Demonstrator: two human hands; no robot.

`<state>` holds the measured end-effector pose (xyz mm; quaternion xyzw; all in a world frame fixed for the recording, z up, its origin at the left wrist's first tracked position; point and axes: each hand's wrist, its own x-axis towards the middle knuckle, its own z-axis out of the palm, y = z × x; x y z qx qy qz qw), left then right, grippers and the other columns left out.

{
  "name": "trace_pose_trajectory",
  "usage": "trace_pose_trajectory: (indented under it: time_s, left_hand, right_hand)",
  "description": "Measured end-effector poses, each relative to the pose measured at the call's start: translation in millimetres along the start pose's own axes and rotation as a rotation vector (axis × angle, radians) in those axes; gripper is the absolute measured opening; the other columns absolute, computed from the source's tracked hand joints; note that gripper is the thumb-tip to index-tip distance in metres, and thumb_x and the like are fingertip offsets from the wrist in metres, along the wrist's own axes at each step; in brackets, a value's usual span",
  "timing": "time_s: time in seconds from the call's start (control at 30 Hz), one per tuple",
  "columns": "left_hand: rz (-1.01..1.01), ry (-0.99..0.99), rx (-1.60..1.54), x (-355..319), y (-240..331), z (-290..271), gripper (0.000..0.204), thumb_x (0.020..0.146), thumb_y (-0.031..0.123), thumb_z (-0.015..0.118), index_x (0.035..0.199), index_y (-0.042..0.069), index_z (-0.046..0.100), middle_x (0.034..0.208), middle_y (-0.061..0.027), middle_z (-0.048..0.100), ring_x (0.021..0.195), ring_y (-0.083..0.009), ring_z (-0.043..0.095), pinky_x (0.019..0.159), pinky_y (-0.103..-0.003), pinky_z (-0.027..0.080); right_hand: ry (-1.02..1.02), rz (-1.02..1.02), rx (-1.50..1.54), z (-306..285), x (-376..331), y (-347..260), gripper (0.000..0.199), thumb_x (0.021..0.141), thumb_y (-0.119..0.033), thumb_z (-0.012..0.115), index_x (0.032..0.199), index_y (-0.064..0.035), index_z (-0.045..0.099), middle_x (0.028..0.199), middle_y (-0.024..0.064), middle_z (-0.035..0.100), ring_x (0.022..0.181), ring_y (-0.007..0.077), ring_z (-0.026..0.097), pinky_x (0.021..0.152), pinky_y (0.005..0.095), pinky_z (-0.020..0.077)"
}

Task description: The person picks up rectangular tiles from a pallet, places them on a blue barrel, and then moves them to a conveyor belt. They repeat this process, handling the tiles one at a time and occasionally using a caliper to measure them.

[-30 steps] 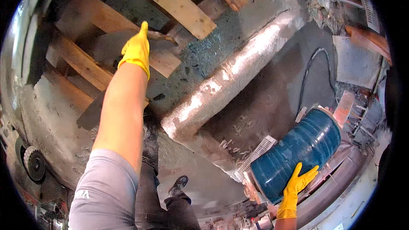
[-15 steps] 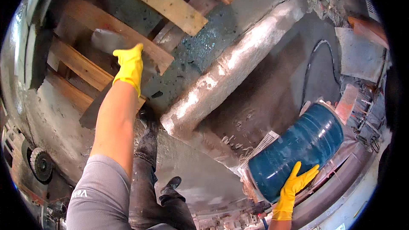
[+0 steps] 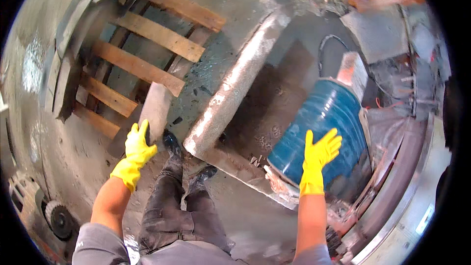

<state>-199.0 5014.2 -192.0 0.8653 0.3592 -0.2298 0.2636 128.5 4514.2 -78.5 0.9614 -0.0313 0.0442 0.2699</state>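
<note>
My left hand [image 3: 137, 149], in a yellow rubber glove, grips the near end of a flat grey rectangular slab [image 3: 156, 110]. The slab tilts up beside the right ends of the wooden pallet's slats [image 3: 140, 68]. My right hand [image 3: 320, 154], gloved alike, has its fingers spread over a blue cylindrical drum [image 3: 328, 122] and holds nothing. Whether the palm touches the drum's curved side is hard to tell. The drum lies on its side across the corner of a low-walled basin.
A thick, rough raised wall [image 3: 235, 83] runs between pallet and basin [image 3: 274, 93], which has a wet muddy floor. Grey slabs [image 3: 66, 78] stand stacked at the pallet's left. A black hose [image 3: 324, 44] curves behind the drum; a small wheel [image 3: 60, 220] sits lower left.
My left hand has come back toward me from over the pallet, bringing the slab along. My right hand has moved up and left over the drum. The view has shifted.
</note>
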Motion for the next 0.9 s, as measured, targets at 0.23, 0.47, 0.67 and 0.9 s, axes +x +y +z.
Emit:
trace_pose_trajectory:
  time_s: [0.23, 0.47, 0.67, 0.9]
  left_hand:
    - [0.501, 0.066, 0.078, -142, 83, -39, 0.1, 0.064, 0.02, 0.091, 0.154, 0.011, 0.051, 0.152, -0.0349, 0.048, 0.128, -0.0519, 0.057, 0.108, -0.053, 0.05]
    - [1.032, -0.15, 0.181, -234, 134, 3, 0.102, 0.054, 0.024, 0.091, 0.149, 0.01, 0.057, 0.144, -0.0365, 0.054, 0.116, -0.0536, 0.063, 0.099, -0.057, 0.054]
    - [1.151, -0.376, 0.242, -313, 175, 30, 0.104, 0.056, 0.03, 0.093, 0.152, 0.011, 0.055, 0.147, -0.0367, 0.051, 0.121, -0.0528, 0.06, 0.102, -0.054, 0.052]
    - [1.172, -0.634, 0.299, -366, 274, 44, 0.095, 0.07, 0.035, 0.09, 0.155, 0.013, 0.053, 0.159, -0.0334, 0.044, 0.139, -0.0519, 0.05, 0.117, -0.052, 0.043]
  right_hand:
    - [-0.02, -0.331, 1.085, -88, -70, -23, 0.045, 0.083, -0.031, 0.079, 0.119, -0.0061, 0.07, 0.128, 0.0218, 0.065, 0.12, 0.0472, 0.057, 0.1, 0.0584, 0.0458]
    - [0.102, -0.771, 1.25, -68, -325, -2, 0.073, 0.096, -0.046, 0.07, 0.155, -0.0075, 0.053, 0.16, 0.0182, 0.051, 0.15, 0.0375, 0.045, 0.127, 0.0555, 0.0272]
    - [-0.561, 0.644, 1.026, 79, -421, 213, 0.064, 0.106, -0.048, 0.059, 0.147, 0.0011, 0.056, 0.147, 0.0257, 0.06, 0.131, 0.0417, 0.06, 0.113, 0.0474, 0.0464]
    - [-0.903, 1.143, 2.889, 76, -450, 187, 0.085, 0.101, -0.072, 0.056, 0.157, -0.0078, 0.05, 0.149, 0.0182, 0.061, 0.133, 0.0399, 0.06, 0.115, 0.0598, 0.0424]
